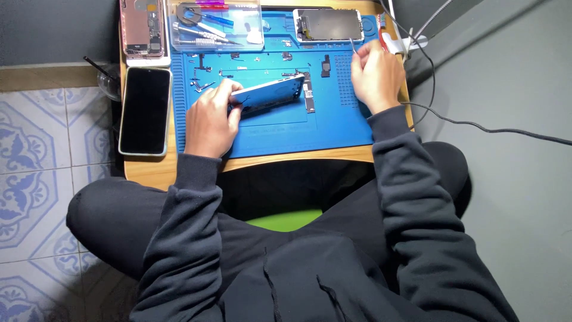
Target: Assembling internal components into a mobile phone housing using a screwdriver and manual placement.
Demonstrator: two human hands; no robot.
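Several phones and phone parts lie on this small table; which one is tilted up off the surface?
The white phone body, propped at an angle by the left hand on the blue mat; the others lie flat.

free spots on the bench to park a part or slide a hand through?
Bare blue mat along its near edge, between left hand and right hand, below the tilted phone frame. Crowded: mat's far half with small parts, clear tool tray, screen panel.

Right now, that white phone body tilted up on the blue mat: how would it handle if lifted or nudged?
The white phone body looks like a thin rigid shell, so probably stiff and light. It rests tilted on one edge with the left hand steadying it, so it would likely drop flat if released. Its open state suggests exposed parts, likely fragile; the blue mat probably limits sliding.
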